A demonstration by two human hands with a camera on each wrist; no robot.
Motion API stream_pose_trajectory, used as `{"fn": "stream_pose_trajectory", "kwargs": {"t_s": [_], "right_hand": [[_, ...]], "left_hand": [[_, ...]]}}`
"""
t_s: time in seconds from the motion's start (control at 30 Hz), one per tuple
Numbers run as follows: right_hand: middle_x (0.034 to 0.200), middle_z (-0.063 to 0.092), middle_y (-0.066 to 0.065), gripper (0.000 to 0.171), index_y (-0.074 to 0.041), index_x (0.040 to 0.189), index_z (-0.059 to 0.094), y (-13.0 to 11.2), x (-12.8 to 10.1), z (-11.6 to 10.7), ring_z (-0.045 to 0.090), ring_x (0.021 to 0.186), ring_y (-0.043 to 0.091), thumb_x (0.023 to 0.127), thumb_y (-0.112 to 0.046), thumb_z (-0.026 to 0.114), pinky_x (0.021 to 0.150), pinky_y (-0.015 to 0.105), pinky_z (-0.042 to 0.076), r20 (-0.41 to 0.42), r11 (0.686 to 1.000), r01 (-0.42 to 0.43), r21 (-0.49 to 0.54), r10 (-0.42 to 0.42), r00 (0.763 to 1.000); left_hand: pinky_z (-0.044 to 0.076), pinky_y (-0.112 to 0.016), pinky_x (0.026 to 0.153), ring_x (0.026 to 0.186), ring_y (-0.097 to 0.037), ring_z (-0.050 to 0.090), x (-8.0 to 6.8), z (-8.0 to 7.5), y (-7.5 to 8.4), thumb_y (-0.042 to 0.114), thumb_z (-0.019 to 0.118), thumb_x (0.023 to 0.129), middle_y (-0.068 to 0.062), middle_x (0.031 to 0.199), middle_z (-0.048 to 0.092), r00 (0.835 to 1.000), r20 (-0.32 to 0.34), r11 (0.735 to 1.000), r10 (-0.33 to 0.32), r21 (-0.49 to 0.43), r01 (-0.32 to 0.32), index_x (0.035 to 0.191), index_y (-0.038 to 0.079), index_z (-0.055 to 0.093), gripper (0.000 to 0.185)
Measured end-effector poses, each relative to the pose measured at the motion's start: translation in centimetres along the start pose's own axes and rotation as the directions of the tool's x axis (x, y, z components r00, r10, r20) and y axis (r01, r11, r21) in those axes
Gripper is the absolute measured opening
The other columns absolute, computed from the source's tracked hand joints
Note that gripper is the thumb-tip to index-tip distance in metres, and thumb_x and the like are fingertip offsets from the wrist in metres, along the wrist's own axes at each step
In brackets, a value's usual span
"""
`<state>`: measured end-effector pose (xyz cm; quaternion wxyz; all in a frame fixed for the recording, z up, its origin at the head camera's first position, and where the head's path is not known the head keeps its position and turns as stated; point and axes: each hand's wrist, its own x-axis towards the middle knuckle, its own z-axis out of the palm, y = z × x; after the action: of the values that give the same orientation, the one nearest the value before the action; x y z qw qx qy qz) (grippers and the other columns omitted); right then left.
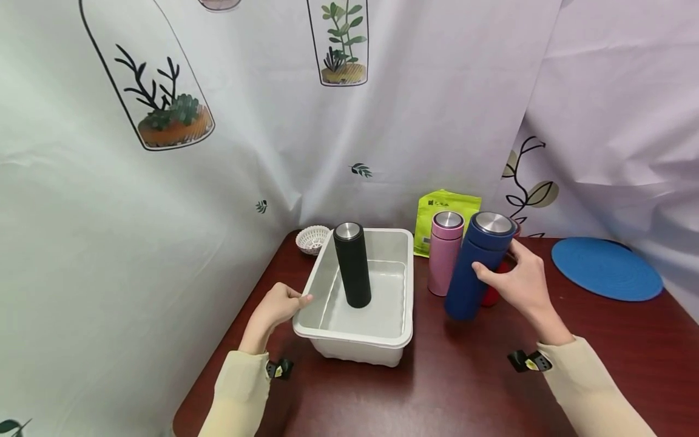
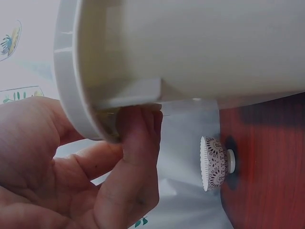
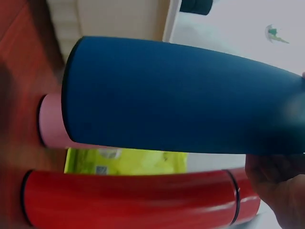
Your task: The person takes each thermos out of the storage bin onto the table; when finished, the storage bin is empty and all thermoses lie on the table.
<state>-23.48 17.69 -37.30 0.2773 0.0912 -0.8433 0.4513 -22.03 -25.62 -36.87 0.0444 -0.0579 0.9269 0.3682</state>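
Observation:
My right hand (image 1: 519, 276) grips a blue thermos flask (image 1: 474, 276) near its upper part. The flask tilts, its silver-topped lid leaning right, and its base hangs over the table in the right wrist view. My left hand (image 1: 281, 303) pinches the left rim of a white plastic basin (image 1: 357, 343), fingers curled under the lip in the left wrist view. Inside the basin a black thermos flask (image 1: 354, 267) stands upright. Just behind the blue flask stands a pink thermos flask (image 1: 443, 261). A red thermos flask (image 3: 128, 198), mostly hidden in the head view, stands beside it.
A bright green-yellow packet (image 1: 423, 227) stands behind the pink flask. At the far right lies a round blue mat (image 1: 606, 270). A small patterned bowl (image 1: 312, 240) sits behind the basin's left corner, and a printed cloth (image 1: 437, 121) hangs along the table's back edge.

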Motion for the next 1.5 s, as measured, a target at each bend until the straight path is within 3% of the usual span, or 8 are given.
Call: {"fn": "stream_pose_trajectory", "kwargs": {"t_s": [0.2, 0.37, 0.47, 0.53, 0.6, 0.7, 1.27, 1.5], "right_hand": [[0.118, 0.066, 0.021, 0.055, -0.002, 0.127, 0.06, 1.2, -0.3, -0.5, 0.061, 0.105, 0.037, 0.08, -0.022, 0.08, 0.077, 0.002, 0.04, -0.009, 1.0, -0.02, -0.011, 0.02, 1.0], [0.119, 0.065, 0.021, 0.054, -0.003, 0.128, 0.059, 2.1, -0.7, -1.0, 0.062, 0.108, 0.037, 0.082, -0.024, 0.079, 0.075, 0.002, 0.039, -0.021, 0.997, -0.063, -0.038, 0.062, 0.998], [0.119, 0.065, 0.021, 0.054, -0.002, 0.127, 0.059, 2.6, -1.0, -1.3, 0.063, 0.105, 0.026, 0.083, -0.025, 0.078, 0.074, 0.002, 0.039, -0.028, 0.995, -0.086, -0.05, 0.084, 0.996], [0.118, 0.065, 0.021, 0.054, -0.002, 0.127, 0.059, 3.0, -1.2, -1.5, 0.061, 0.099, 0.008, 0.083, -0.026, 0.078, 0.073, 0.001, 0.039, -0.031, 0.994, -0.092, -0.053, 0.091, 0.995], [0.118, 0.065, 0.021, 0.054, -0.001, 0.127, 0.059, 3.3, -1.4, -1.6, 0.053, 0.094, -0.009, 0.083, -0.026, 0.078, 0.072, 0.001, 0.039, -0.036, 0.993, -0.101, -0.054, 0.099, 0.994], [0.118, 0.064, 0.022, 0.055, 0.0, 0.127, 0.059, 3.8, -1.7, -2.0, 0.043, 0.09, -0.02, 0.083, -0.026, 0.078, 0.071, 0.002, 0.039, -0.04, 0.993, -0.103, -0.064, 0.1, 0.994], [0.109, 0.066, 0.021, 0.05, -0.002, 0.119, 0.062, 5.8, -0.6, -4.4, 0.042, 0.082, -0.02, 0.08, -0.028, 0.08, 0.067, 0.002, 0.037, -0.101, 0.98, -0.127, -0.15, 0.113, 0.988], [0.096, 0.057, -0.014, 0.049, -0.004, 0.117, 0.064, 7.2, -0.8, -4.9, 0.045, 0.079, -0.02, 0.078, -0.027, 0.082, 0.066, 0.003, 0.038, -0.147, 0.977, -0.155, -0.148, 0.133, 0.98]], "left_hand": [[0.043, -0.029, 0.061, 0.07, -0.017, 0.053, 0.0, -0.1, 0.1, 0.022, 0.069, 0.089, -0.005, 0.07, 0.063, 1.0, -0.004, 1.0, -0.003, 0.007, 0.003, 0.092, -0.006, 0.076, 0.029], [0.044, -0.029, 0.062, 0.072, -0.017, 0.054, 0.1, -0.1, 0.1, 0.022, 0.069, 0.089, -0.006, 0.075, 0.067, 1.0, -0.008, 1.0, 0.0, 0.009, 0.0, 0.092, -0.006, 0.076, 0.029], [0.045, -0.029, 0.063, 0.073, -0.017, 0.054, 0.1, 0.0, 0.0, 0.021, 0.069, 0.089, -0.007, 0.077, 0.068, 1.0, -0.012, 1.0, -0.002, 0.005, 0.002, 0.092, -0.006, 0.076, 0.028], [0.045, -0.029, 0.063, 0.072, -0.017, 0.055, 0.1, 0.1, -0.1, 0.021, 0.069, 0.089, -0.008, 0.077, 0.069, 1.0, -0.016, 1.0, 0.0, 0.004, 0.0, 0.092, -0.006, 0.076, 0.028], [0.044, -0.029, 0.062, 0.072, -0.017, 0.054, 0.1, 0.1, -0.1, 0.021, 0.069, 0.089, -0.007, 0.075, 0.067, 1.0, -0.016, 1.0, 0.001, 0.002, -0.001, 0.093, -0.006, 0.076, 0.028], [0.045, -0.029, 0.062, 0.071, -0.017, 0.054, 0.1, 0.1, 0.0, 0.021, 0.069, 0.089, -0.008, 0.075, 0.068, 1.0, -0.014, 1.0, 0.005, 0.001, -0.005, 0.093, -0.007, 0.076, 0.029], [0.049, -0.031, 0.064, 0.075, -0.018, 0.059, -0.2, 0.2, -0.1, 0.021, 0.069, 0.09, -0.017, 0.093, 0.072, 1.0, -0.019, 1.0, -0.022, -0.016, 0.021, 0.096, -0.008, 0.075, 0.03], [0.048, -0.03, 0.063, 0.074, -0.017, 0.059, -0.1, 0.2, 0.0, 0.022, 0.069, 0.09, -0.016, 0.091, 0.072, 1.0, -0.018, 1.0, -0.009, -0.001, 0.009, 0.095, -0.007, 0.075, 0.031]]}}
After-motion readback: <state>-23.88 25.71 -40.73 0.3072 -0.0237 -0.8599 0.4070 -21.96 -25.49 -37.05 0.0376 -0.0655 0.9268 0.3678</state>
